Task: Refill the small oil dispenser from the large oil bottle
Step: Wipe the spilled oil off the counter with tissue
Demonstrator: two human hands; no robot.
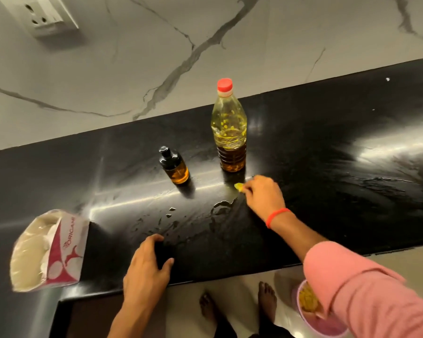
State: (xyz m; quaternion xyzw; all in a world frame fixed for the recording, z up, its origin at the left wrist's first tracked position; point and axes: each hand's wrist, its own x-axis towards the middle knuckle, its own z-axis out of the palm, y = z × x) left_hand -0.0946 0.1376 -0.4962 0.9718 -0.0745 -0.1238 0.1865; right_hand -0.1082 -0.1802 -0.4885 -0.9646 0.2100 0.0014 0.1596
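Both bottles stand capped: pouring appears unstarted. Your right hand [263, 195] pinches a small yellow scrap [238, 186]; your left hand [145, 264] rests loosely curled on the tabletop [327, 167], holding nothing. Next, uncap the large oil bottle [230, 128] and the small oil dispenser [174, 165].

The left grip [149, 261] rests palm down, fingers loosely curled. The right grip [263, 195] reaches forward on an outstretched arm, fingertips pinched together.

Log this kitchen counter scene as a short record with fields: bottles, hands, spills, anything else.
large oil bottle: upright, red cap on, partly full
small oil dispenser: upright, capped, left of the large bottle
right hand: pinches a small yellow piece on the counter
left hand: fingers curled, resting on counter
spill: wet patches between the hands
packet: at left edge
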